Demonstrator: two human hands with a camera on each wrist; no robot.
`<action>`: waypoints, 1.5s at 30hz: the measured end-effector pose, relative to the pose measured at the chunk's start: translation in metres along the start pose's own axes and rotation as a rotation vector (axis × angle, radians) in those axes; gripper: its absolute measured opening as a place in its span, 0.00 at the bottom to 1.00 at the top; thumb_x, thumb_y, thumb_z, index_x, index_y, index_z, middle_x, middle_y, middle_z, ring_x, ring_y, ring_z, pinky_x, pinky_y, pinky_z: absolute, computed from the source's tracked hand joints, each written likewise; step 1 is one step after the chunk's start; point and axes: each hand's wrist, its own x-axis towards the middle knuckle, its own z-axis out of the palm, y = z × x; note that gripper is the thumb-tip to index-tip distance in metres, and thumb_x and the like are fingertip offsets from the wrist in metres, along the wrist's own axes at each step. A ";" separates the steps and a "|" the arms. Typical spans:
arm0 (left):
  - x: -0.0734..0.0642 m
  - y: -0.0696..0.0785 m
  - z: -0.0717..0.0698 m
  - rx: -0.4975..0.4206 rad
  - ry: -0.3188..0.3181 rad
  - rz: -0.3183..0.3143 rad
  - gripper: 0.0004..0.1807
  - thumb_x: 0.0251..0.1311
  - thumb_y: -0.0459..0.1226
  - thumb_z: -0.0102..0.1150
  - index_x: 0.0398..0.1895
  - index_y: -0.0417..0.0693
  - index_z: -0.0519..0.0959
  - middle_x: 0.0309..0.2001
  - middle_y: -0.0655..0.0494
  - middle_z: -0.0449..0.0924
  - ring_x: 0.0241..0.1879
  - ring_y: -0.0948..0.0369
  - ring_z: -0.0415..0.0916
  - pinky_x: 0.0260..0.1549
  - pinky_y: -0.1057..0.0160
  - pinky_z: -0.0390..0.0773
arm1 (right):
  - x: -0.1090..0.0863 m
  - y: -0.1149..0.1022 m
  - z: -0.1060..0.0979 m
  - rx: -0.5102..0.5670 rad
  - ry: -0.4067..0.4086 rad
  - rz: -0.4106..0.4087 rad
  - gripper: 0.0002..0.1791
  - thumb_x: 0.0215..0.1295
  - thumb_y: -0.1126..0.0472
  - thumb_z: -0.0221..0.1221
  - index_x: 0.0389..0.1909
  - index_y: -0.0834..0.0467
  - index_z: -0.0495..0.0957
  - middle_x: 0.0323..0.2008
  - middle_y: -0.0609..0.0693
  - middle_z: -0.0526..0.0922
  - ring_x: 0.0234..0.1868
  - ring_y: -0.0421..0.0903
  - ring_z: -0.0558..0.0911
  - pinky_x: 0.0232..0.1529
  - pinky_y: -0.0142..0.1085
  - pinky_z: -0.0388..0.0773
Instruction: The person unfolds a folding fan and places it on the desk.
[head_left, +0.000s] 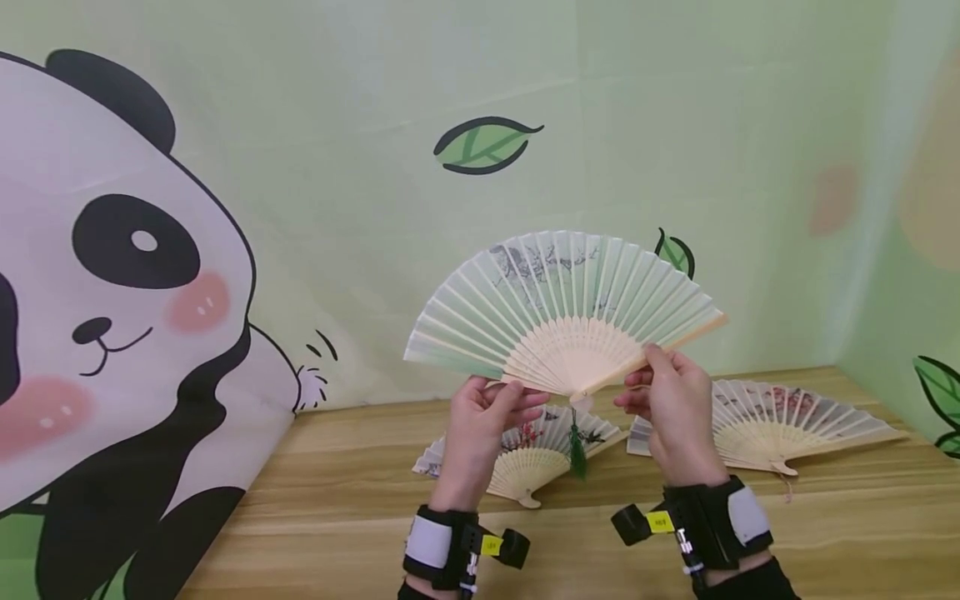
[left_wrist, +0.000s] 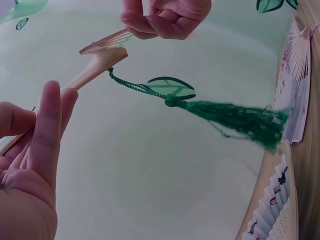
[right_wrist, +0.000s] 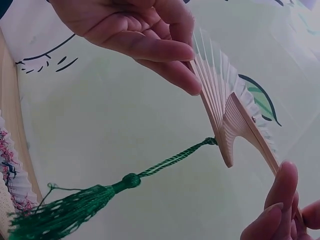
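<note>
A pale green folding fan with light wooden ribs and a dark branch print is spread wide in the air. My left hand pinches its left outer rib between thumb and fingers. On the other side, my right hand grips the right outer rib. From the fan's pivot end hangs a dark green tassel, also seen in the right wrist view, where the fan's folded ribs show edge-on between both hands.
On the wooden table two more open fans lie behind the hands: a white fan with red blossoms and a greyish fan with reddish flowers to the right. Behind stands a green backdrop with a printed panda.
</note>
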 end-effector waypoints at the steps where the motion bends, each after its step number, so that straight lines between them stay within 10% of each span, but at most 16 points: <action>1: 0.000 0.000 0.000 -0.007 0.000 0.002 0.10 0.71 0.33 0.53 0.50 0.36 0.73 0.40 0.39 0.86 0.44 0.42 0.81 0.41 0.60 0.85 | 0.000 0.000 0.000 0.004 0.001 0.001 0.15 0.80 0.54 0.45 0.43 0.63 0.71 0.22 0.45 0.76 0.16 0.39 0.79 0.19 0.27 0.77; 45: 0.002 -0.003 -0.001 -0.112 0.003 -0.014 0.11 0.71 0.32 0.53 0.49 0.30 0.75 0.40 0.40 0.86 0.43 0.49 0.83 0.47 0.59 0.82 | -0.002 0.001 0.007 0.123 0.053 0.042 0.13 0.80 0.54 0.45 0.43 0.62 0.70 0.24 0.47 0.75 0.16 0.40 0.79 0.19 0.28 0.78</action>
